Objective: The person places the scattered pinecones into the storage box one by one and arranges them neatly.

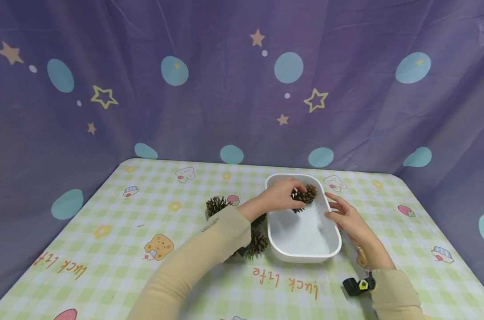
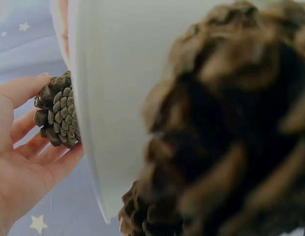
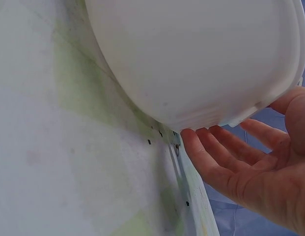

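My left hand point(image 1: 283, 194) reaches over a white rectangular box point(image 1: 306, 257) and grips a brown pine cone point(image 2: 64, 115) between thumb and fingers, above the box's rim in the left wrist view. Beside that cone, another pine cone point(image 1: 310, 194) lies inside the box at its far end. My right hand point(image 1: 348, 220) is at the box's right side. Its fairly straight fingers point(image 3: 211, 152) touch the outer wall, and the thumb is up near the rim.
Several pine cones sit left of the box, including one farther back point(image 1: 215, 205) and one nearer point(image 1: 258, 243), partly behind my left sleeve. A green-checked cloth point(image 1: 138, 222) covers the table. A purple curtain point(image 1: 226, 98) hangs behind it.
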### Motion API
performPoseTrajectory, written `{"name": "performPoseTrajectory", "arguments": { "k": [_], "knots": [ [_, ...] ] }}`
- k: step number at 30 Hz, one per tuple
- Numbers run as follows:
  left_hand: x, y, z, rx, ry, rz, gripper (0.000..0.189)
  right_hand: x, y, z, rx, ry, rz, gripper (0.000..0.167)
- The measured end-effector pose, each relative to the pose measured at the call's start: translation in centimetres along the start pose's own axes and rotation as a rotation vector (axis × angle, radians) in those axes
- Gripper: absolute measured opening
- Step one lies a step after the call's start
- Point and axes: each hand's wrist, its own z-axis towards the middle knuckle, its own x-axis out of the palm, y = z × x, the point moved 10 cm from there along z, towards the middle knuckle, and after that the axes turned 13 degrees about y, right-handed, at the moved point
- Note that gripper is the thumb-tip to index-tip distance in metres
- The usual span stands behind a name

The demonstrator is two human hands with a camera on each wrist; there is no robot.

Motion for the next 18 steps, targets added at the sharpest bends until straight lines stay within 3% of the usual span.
{"name": "performPoseTrajectory", "arguments": {
  "k": [18],
  "knots": [
    [2.4, -0.7, 1.8, -0.011, 0.069, 0.067, 0.037, 0.0, -0.2, 0.1, -0.009, -0.002, 0.004, 0.064]
  ]
}}
